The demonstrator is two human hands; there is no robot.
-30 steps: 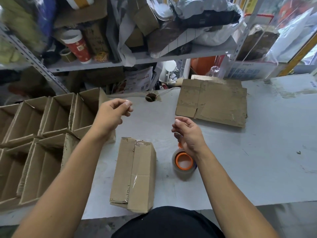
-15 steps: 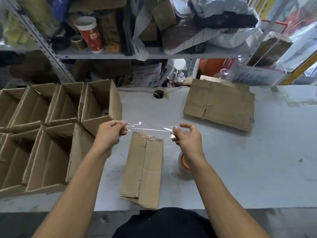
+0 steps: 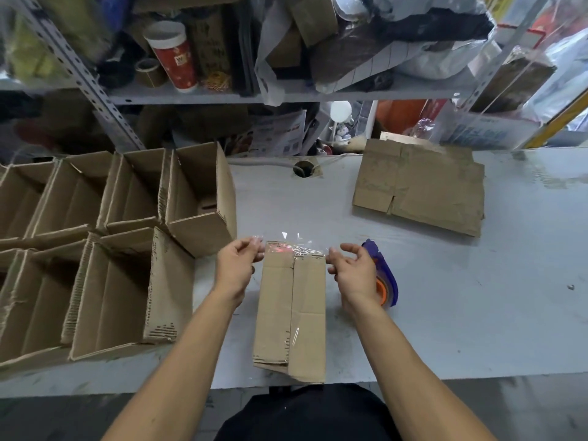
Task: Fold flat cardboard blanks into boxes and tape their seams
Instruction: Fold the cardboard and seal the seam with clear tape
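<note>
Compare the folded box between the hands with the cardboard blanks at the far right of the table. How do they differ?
The folded box is folded up into a box; the cardboard blanks lie flat. The box carries clear tape; no tape shows on the blanks. Both hands flank the box; the blanks lie untouched. Both are brown corrugated cardboard.

open boxes crowding table's left, flat blanks far right, bare surface between

6 open boxes, 1 closed box, 1 tape roll, 2 hands.
</note>
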